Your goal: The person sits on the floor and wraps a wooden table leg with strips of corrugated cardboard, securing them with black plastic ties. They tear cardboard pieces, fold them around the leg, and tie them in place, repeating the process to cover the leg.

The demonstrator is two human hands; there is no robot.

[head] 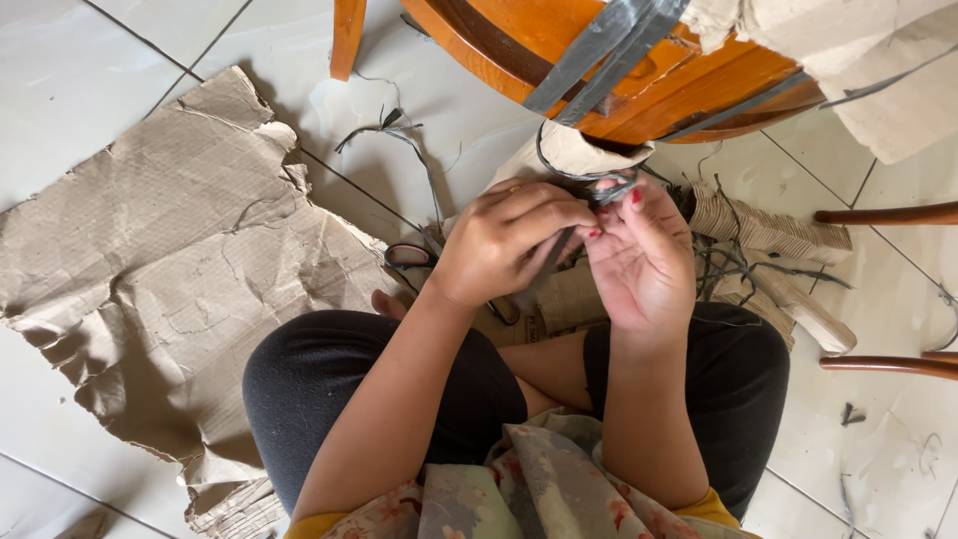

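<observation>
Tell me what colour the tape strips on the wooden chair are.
Grey tape strips on the orange-brown wooden chair, head view.

Torn brown cardboard wrapping (170, 269) flat on floor, left; no labels

A dark grey plastic strap (611, 188) loops around a beige paper-wrapped chair leg (569, 152) near the scene's middle, slack and twisted. A length of it runs down toward the near side. Black-handled scissors (411, 257) lie just left of it, partly hidden.
</observation>
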